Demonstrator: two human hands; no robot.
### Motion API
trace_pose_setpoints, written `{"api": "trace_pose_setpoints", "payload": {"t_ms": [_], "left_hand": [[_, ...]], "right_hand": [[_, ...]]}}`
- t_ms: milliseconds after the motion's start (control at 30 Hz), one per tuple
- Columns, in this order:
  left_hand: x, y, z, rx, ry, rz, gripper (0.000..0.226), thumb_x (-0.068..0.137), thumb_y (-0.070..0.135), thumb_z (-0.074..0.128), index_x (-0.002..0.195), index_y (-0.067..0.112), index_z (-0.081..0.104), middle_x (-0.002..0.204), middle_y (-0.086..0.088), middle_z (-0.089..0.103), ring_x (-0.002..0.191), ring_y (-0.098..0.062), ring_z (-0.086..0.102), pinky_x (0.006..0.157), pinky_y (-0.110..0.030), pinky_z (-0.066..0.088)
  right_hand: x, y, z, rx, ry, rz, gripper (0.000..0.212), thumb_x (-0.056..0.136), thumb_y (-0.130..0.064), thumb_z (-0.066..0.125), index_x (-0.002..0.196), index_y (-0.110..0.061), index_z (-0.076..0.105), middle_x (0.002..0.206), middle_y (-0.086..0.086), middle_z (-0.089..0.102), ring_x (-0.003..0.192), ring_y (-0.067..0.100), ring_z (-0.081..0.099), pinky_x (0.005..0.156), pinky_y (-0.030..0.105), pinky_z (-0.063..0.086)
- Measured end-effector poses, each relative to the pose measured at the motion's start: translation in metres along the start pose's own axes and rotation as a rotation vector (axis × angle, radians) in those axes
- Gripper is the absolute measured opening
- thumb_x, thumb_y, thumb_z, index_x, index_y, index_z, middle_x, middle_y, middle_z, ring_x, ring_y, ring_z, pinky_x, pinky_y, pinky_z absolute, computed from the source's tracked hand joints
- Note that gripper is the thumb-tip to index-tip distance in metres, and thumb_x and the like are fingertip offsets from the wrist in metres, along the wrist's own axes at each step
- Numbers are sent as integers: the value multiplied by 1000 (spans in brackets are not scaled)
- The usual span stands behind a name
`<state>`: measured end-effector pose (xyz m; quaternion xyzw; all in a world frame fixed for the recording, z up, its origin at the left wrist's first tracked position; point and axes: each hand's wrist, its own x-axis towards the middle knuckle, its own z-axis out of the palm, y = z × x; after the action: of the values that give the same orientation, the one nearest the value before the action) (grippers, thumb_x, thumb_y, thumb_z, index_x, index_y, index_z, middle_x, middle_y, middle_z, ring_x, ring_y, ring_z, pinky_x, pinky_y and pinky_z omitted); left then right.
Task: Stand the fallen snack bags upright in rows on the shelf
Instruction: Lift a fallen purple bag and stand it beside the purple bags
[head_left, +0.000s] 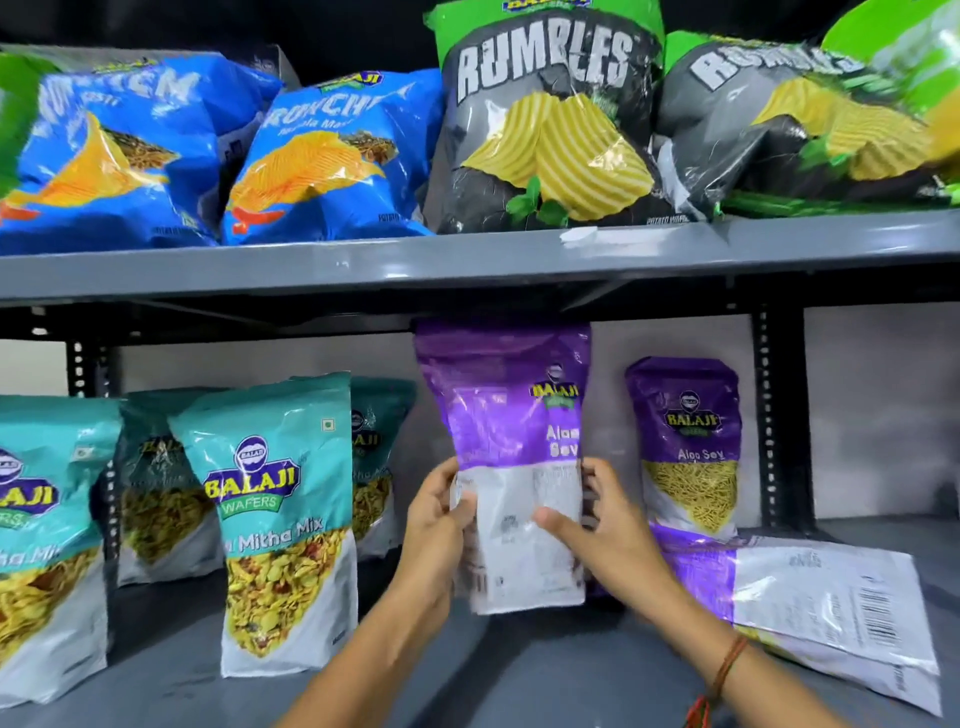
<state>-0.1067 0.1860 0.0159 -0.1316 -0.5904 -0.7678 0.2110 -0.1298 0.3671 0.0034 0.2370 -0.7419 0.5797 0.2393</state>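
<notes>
From the head camera, both bare hands grip one glossy purple-and-white Aloo Sev pouch (511, 457) by its lower white part, held upright in the middle of the lower grey metal shelf (493, 670), its crinkled top edge reaching up to the underside of the upper grey shelf board (363, 265). The left hand (434, 525) wraps the pouch's left edge with the thumb laid across the printed white panel; the right hand (605, 525) clasps the right edge, thumb pressed on the front, with a red-orange thread band on its wrist. To the right and farther back a second purple Aloo Sev pouch (688, 441) stands upright, showing thin yellow strands on its lower front. Near right, a third purple-and-white pouch (810, 608) lies flat on the shelf, back side up with a barcode showing, its shiny film wrinkled. On the left, teal-and-white Mitha Mix pouches stand in rows: a near one (283, 525) with a yellow mix printed on it, another cut off at the left edge (44, 545), and two darker ones behind (163, 483). On the upper shelf, puffy blue crinkled chip bags (332, 161) lean at left, and grey-and-green Rumbles bags (550, 124) with ridged yellow chips sit at right.
</notes>
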Motion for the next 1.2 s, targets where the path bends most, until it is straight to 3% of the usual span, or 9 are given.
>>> {"api": "trace_pose_setpoints", "payload": {"t_ms": [133,267,367,533,700,833,967,1067,1200], "left_hand": [[0,-38,-24,56,-47,-51,25,95,-4,50,101,17,61,88,0,79,74,-6,75,62,-21,58],[-1,-60,-40,20,-56,-152,20,95,0,51,104,14,62,97,-7,78,85,-20,72,91,-45,52],[1,-56,-40,-28,-30,-224,14,90,20,59,100,15,67,109,-14,72,94,-26,68,97,-47,47],[-11,-44,-30,-12,-83,-419,68,90,68,25,114,24,72,111,-1,78,100,-18,75,94,-39,51],[-34,-41,-12,-30,-36,-446,79,92,68,17,111,16,74,110,-12,77,105,-27,72,96,-37,51],[-51,-56,3,19,100,-391,46,100,39,41,104,6,71,98,-16,70,87,-25,62,78,-30,47],[-33,-60,-4,230,245,-221,10,95,13,57,101,20,61,122,-16,58,101,-26,57,104,-43,41],[-14,-50,-12,205,114,-270,52,94,33,58,140,15,43,145,-5,48,134,-24,47,116,-41,32],[3,-47,-21,-31,-121,-416,80,78,51,70,145,17,42,138,-4,62,130,-22,55,116,-44,34]], "right_hand": [[-28,21,16,-191,-5,-14,53,73,-28,82,114,-29,47,112,-13,68,104,5,65,89,29,54],[-42,24,20,-272,-48,-12,61,75,-21,80,121,-33,43,121,-7,60,114,14,60,100,41,50],[-49,20,23,-320,129,-18,71,67,-21,85,123,-30,43,120,-11,45,114,13,49,101,41,48],[-69,20,37,-177,-101,149,64,66,-36,83,109,-43,36,119,-11,38,119,4,43,109,31,41],[-57,16,35,-127,-211,302,110,49,-73,69,142,-32,26,139,-12,25,138,6,26,120,31,25],[-45,19,18,-11,-143,384,98,42,-76,75,120,-25,44,130,-4,45,128,5,39,105,28,38],[-39,30,14,45,-63,372,85,54,-49,90,120,-28,40,125,-6,59,118,7,58,98,30,50],[-33,35,4,117,-165,379,63,70,-29,86,123,-29,51,112,-16,73,104,-7,66,84,15,51],[-25,39,-5,204,-255,397,39,86,3,67,118,-19,62,103,-12,78,95,-3,71,78,12,54]]}}
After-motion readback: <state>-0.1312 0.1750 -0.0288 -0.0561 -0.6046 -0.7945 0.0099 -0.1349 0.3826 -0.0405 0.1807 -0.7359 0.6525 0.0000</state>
